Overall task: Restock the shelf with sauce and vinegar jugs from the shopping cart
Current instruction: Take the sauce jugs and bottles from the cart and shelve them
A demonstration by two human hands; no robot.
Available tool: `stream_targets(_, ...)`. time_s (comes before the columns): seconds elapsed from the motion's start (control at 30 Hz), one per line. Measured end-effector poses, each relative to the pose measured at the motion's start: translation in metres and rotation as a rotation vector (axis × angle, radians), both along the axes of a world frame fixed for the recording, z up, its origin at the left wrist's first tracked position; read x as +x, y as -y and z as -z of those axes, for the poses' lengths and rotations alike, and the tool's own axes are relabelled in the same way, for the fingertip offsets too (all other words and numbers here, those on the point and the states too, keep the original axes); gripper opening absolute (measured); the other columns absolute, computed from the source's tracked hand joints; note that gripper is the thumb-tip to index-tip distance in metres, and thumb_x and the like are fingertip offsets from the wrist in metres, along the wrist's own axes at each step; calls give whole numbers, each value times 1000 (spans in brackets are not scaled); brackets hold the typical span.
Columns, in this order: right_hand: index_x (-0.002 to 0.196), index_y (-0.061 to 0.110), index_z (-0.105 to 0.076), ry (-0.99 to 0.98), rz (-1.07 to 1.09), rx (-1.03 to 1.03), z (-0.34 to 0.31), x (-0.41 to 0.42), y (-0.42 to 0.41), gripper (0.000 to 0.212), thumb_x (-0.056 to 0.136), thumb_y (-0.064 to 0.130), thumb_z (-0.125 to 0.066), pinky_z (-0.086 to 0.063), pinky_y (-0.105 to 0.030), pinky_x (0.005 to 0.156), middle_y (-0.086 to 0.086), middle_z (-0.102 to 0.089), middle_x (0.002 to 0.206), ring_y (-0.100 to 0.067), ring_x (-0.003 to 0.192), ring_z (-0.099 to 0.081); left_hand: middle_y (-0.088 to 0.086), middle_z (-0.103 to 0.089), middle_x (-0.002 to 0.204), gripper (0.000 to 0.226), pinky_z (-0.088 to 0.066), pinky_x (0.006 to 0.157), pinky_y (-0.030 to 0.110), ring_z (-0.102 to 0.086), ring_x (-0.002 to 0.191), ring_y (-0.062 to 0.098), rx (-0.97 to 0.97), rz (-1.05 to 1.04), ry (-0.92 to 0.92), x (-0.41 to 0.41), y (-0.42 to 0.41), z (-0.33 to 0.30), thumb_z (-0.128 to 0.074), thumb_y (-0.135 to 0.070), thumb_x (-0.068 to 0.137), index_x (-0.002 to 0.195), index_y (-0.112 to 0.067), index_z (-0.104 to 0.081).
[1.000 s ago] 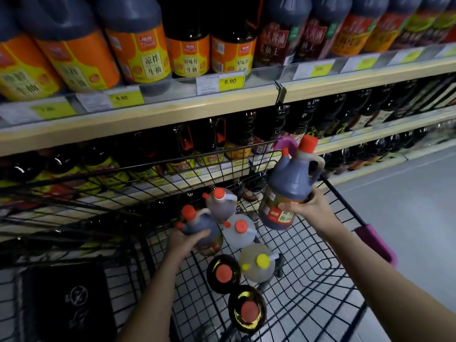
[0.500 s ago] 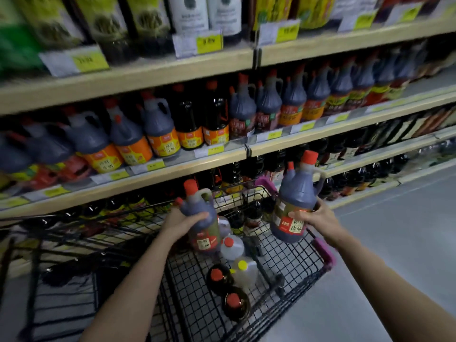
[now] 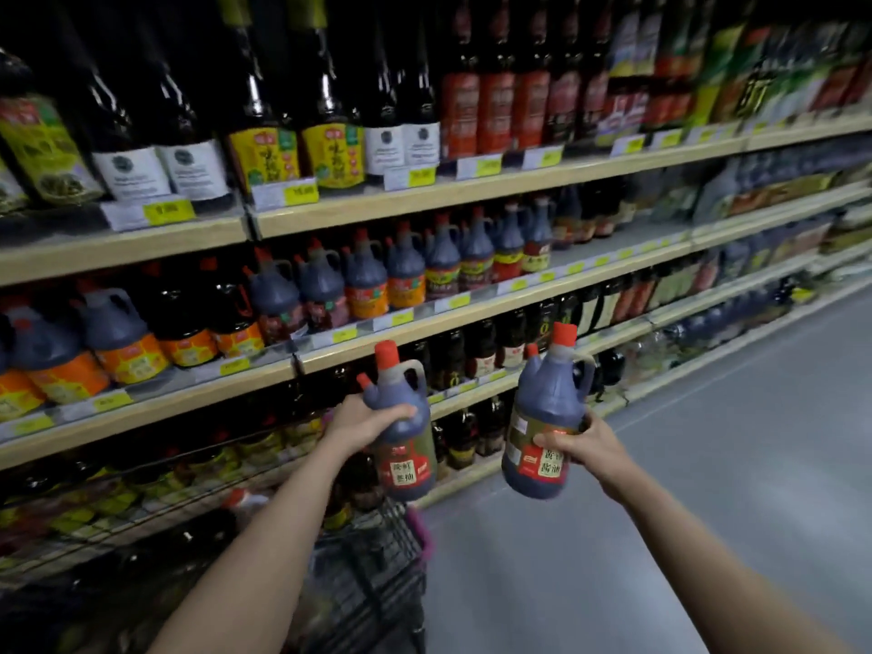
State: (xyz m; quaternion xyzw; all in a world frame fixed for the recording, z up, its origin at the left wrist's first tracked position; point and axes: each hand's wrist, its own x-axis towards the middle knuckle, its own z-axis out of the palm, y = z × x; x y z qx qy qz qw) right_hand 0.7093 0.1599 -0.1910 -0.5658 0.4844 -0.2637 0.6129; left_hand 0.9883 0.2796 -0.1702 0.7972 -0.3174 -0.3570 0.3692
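Observation:
I hold two dark soy sauce jugs with red caps and red labels, both lifted in front of the shelves. My left hand grips the left sauce jug around its shoulder. My right hand grips the right sauce jug at its label; this jug tilts slightly. The black wire shopping cart sits low under my left arm, its contents blurred. Similar jugs line the middle shelf behind.
Wooden-edged shelves with yellow price tags run from left to far right, packed with dark bottles and orange-labelled jugs. A gap shows on the middle shelf right of the jug row. Grey aisle floor stretches to the right.
Both hands rose with their jugs out of the cart toward the shelves. The view swung up and right, so the cart dropped to the bottom edge.

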Motion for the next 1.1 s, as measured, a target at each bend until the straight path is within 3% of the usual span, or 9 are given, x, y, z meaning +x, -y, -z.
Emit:
stream_targets(0.07,119,5,-51,-7,15,-22,-6,-35,23,99,29,27,-86,-54,-22,55,-9,-69,102,-19,81,-68,6,-58,96,41,-48,69,33,-54,81,23,-7,4,13,-31,25,-6,-75,-41,74,98,-14,-56)
stream_targets(0.23,118,6,-51,-3,54,-58,-21,-103,79,73,54,5,-87,-55,-24,59,-10,-67,105,-20,84,-67,13,-63,113,44,-48,63,30,-56,83,24,-67,29,-14,-96,91,-20,-78,-36,72,101,-12,-55)
stream_targets(0.4,120,9,-52,-20,82,-122,-28,-148,139,95,34,31,-87,-55,-27,64,-10,-67,110,-21,90,-68,10,-60,107,49,-45,67,32,-58,91,27,-66,87,61,-140,170,-37,-76,-43,71,103,-11,-56)
stream_targets(0.57,122,7,-50,-13,72,-138,-28,-170,217,79,53,7,-88,-55,-28,67,-12,-66,112,-22,91,-67,4,-57,98,43,-48,74,39,-54,84,22,-150,138,78,-162,261,-43,-75,-42,73,97,-16,-53)
stream_targets(0.73,120,8,-50,3,54,-156,-40,-176,296,95,34,24,-87,-55,-24,64,-8,-67,107,-20,89,-68,4,-58,104,55,-44,72,33,-55,90,22,-190,122,49,-166,345,-50,-78,-41,70,112,-10,-58)
stream_targets(0.83,117,9,-50,9,12,-158,-48,-175,340,73,54,5,-86,-52,-14,56,-1,-66,100,-13,84,-65,5,-65,108,56,-44,70,31,-59,90,22,-204,107,51,-163,382,-54,-81,-43,64,106,-11,-63)
stream_targets(0.9,119,8,-49,16,-8,-149,-49,-173,369,66,62,-4,-81,-53,-16,58,-4,-66,103,-14,85,-66,6,-67,109,66,-46,71,32,-61,91,22,-188,70,55,-159,402,-53,-83,-50,56,105,-11,-64)
stream_targets(1.1,120,8,-50,20,-104,-158,-46,-163,453,67,62,-1,-82,-54,-32,74,-10,-65,111,-21,92,-65,4,-61,97,37,-44,71,33,-56,86,21,-189,-63,93,-165,438,-44,-79,-34,71,94,-14,-59)
